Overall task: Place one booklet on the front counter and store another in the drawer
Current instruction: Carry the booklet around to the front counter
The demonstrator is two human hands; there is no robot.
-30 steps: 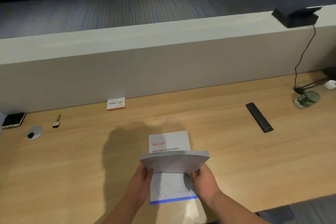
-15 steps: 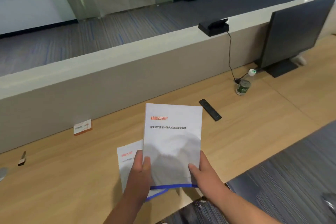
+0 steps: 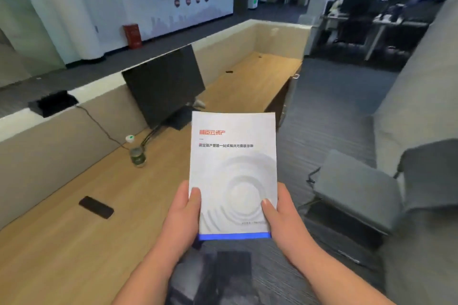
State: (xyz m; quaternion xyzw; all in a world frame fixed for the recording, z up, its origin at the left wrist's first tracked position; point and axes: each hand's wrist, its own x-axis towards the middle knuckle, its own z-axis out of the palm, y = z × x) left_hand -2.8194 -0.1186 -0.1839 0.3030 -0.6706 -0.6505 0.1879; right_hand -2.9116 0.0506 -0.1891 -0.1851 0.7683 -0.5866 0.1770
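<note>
A white booklet (image 3: 233,168) with a red title and a blue bottom stripe is held upright in front of me, over the desk's right edge and the carpet. My left hand (image 3: 182,215) grips its lower left edge, thumb on the cover. My right hand (image 3: 282,215) grips the lower right edge the same way. The raised front counter ledge (image 3: 104,86) runs along the back of the wooden desk (image 3: 62,242). The second booklet is out of view. A drawer unit (image 3: 285,96) stands under the desk's far right end.
On the desk lie a black remote (image 3: 96,207), a water bottle (image 3: 137,153) and a dark monitor (image 3: 164,86). A black device (image 3: 52,103) with a cable sits on the ledge. A grey chair (image 3: 357,188) stands on the carpet to my right.
My view has swung to the right along the desk. The booklet stayed in both hands and rose higher; the second booklet on the desk has dropped out of view.
</note>
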